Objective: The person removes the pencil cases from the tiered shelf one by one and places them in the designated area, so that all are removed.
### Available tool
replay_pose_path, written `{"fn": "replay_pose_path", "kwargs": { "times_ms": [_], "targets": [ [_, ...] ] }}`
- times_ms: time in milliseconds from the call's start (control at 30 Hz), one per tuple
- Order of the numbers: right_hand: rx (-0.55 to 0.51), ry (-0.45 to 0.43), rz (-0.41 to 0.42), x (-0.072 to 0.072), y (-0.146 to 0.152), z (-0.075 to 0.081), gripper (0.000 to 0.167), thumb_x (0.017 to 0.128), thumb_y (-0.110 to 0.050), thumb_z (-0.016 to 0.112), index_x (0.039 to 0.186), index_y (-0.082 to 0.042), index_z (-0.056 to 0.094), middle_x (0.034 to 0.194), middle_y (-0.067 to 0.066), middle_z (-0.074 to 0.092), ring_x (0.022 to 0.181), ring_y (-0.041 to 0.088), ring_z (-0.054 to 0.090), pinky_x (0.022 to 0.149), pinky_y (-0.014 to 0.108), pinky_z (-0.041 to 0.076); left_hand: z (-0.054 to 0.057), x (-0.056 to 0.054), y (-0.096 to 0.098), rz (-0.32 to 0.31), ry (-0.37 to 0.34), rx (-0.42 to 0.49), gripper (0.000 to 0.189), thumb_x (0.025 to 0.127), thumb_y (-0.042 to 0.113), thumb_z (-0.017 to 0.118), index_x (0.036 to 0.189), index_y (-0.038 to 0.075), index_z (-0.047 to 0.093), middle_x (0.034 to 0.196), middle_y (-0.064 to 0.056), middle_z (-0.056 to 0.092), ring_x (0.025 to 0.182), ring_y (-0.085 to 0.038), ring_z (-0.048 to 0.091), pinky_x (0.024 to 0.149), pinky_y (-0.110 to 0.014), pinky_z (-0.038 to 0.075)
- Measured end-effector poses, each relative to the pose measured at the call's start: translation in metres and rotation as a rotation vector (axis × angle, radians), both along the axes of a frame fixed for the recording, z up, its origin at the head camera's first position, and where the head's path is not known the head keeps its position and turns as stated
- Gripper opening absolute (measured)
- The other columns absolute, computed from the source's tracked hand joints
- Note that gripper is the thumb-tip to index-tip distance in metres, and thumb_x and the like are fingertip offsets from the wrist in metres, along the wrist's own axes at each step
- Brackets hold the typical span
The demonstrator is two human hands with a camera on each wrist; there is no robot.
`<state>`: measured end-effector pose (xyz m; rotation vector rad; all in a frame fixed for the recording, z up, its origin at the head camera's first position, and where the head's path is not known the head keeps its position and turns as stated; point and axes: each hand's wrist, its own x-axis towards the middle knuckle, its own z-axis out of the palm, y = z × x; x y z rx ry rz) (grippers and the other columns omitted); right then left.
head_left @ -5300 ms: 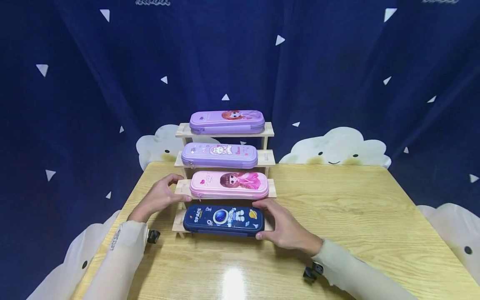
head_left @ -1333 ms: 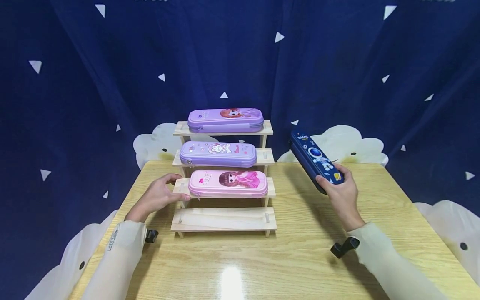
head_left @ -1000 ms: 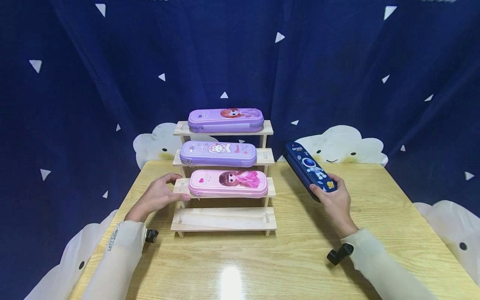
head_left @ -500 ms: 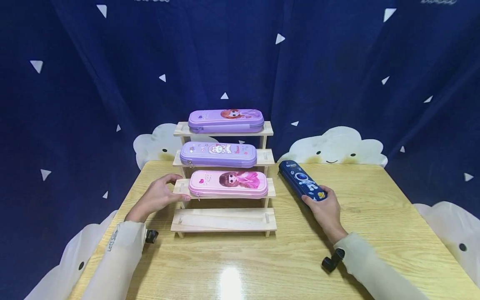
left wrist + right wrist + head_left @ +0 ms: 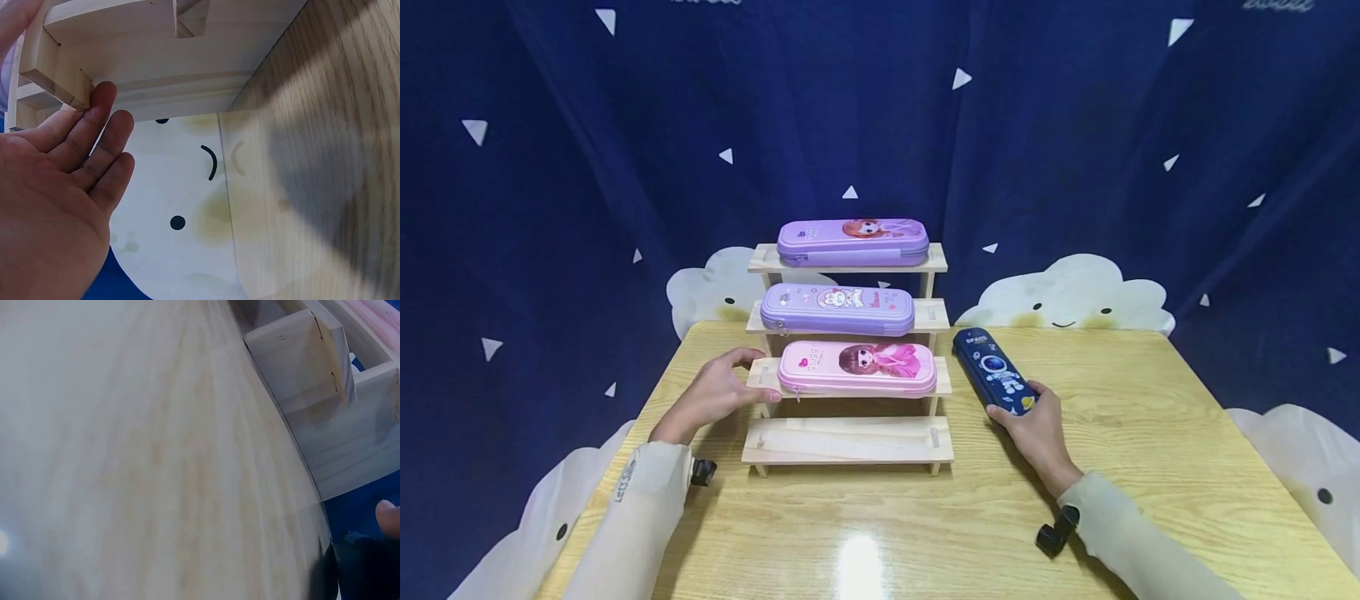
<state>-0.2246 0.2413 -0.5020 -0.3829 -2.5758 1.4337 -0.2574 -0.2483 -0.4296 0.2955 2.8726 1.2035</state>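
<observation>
A navy pencil case (image 5: pixel 994 367) with an astronaut print lies slanted at the right of a stepped wooden display rack (image 5: pixel 847 442), low at the table surface. My right hand (image 5: pixel 1036 435) grips its near end, thumb on the left side and fingers on the right. In the right wrist view only a thumb tip (image 5: pixel 389 519) and a dark part of the case show. My left hand (image 5: pixel 715 398) holds the left end of the rack's second-lowest step, thumb in front; in the left wrist view its fingers (image 5: pixel 103 115) reach behind the board.
A pink pencil case (image 5: pixel 820 367) rests on the step that the left hand holds. Above it sit a lilac case (image 5: pixel 838 310) and a purple case (image 5: pixel 850 243), one per step. The lowest step is bare. A dark blue curtain (image 5: pixel 880 108) hangs behind the wooden table (image 5: pixel 775 533).
The navy pencil case left the lowest step, moved right through the air, then came down and leftward to the table beside the rack in my right hand. My left hand kept its hold.
</observation>
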Motion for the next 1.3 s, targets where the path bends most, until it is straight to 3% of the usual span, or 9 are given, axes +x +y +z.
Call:
{"fn": "replay_pose_path", "kwargs": {
  "times_ms": [267,433,567,867,1000,1133,1300],
  "targets": [
    [0.048,-0.09,0.135,0.009,-0.001,0.0,0.101,0.084,-0.023,0.082,0.155,0.01,0.019,0.148,0.034,0.038,0.131,0.044,0.045,0.11,0.059,0.041,0.001,0.001,0.001,-0.006,0.003,-0.002,0.08,0.071,0.045,0.091,0.132,0.004,0.06,0.129,-0.017,0.065,0.114,-0.031,0.057,0.101,-0.046,0.042],
    [0.077,-0.079,0.219,0.015,0.0,0.0,0.095,0.084,-0.019,0.082,0.152,0.012,0.025,0.146,0.033,0.043,0.131,0.044,0.049,0.114,0.058,0.038,0.001,0.0,0.0,0.0,0.014,0.016,0.079,0.069,0.043,0.092,0.13,0.004,0.06,0.128,-0.016,0.067,0.114,-0.03,0.057,0.101,-0.045,0.042],
    [0.073,-0.068,0.212,0.015,-0.001,-0.001,0.09,0.083,-0.018,0.083,0.15,0.011,0.03,0.143,0.032,0.047,0.128,0.043,0.053,0.112,0.056,0.04,0.001,0.0,0.0,-0.011,0.018,0.011,0.079,0.07,0.043,0.092,0.13,0.003,0.06,0.128,-0.016,0.067,0.116,-0.031,0.058,0.103,-0.048,0.042],
    [0.042,-0.083,0.207,0.013,-0.005,0.005,0.095,0.084,-0.021,0.083,0.151,0.014,0.026,0.145,0.036,0.044,0.131,0.047,0.051,0.113,0.057,0.04,0.001,0.0,0.0,-0.02,0.013,0.006,0.079,0.071,0.044,0.091,0.132,0.003,0.06,0.129,-0.017,0.066,0.116,-0.03,0.058,0.101,-0.047,0.043],
    [-0.016,-0.024,0.187,0.012,0.004,0.023,0.099,0.088,-0.024,0.079,0.156,0.01,0.017,0.153,0.035,0.034,0.14,0.05,0.04,0.117,0.059,0.035,0.001,-0.001,0.001,-0.02,0.017,0.003,0.079,0.07,0.045,0.091,0.131,0.004,0.061,0.128,-0.016,0.067,0.115,-0.03,0.058,0.1,-0.045,0.043],
    [-0.052,0.151,0.133,0.007,0.017,0.055,0.096,0.091,-0.024,0.076,0.159,0.003,0.013,0.159,0.028,0.029,0.145,0.044,0.032,0.12,0.057,0.029,0.001,-0.001,0.001,-0.014,0.005,0.004,0.081,0.069,0.045,0.092,0.132,0.004,0.06,0.13,-0.016,0.066,0.116,-0.03,0.057,0.101,-0.046,0.042],
    [-0.097,0.375,0.14,-0.003,0.03,0.106,0.087,0.092,-0.016,0.074,0.158,-0.003,0.019,0.159,0.018,0.032,0.146,0.031,0.032,0.124,0.039,0.026,0.0,0.0,0.0,-0.011,0.005,0.011,0.081,0.069,0.045,0.092,0.132,0.004,0.06,0.13,-0.016,0.066,0.116,-0.031,0.058,0.102,-0.047,0.043]
  ]
}}
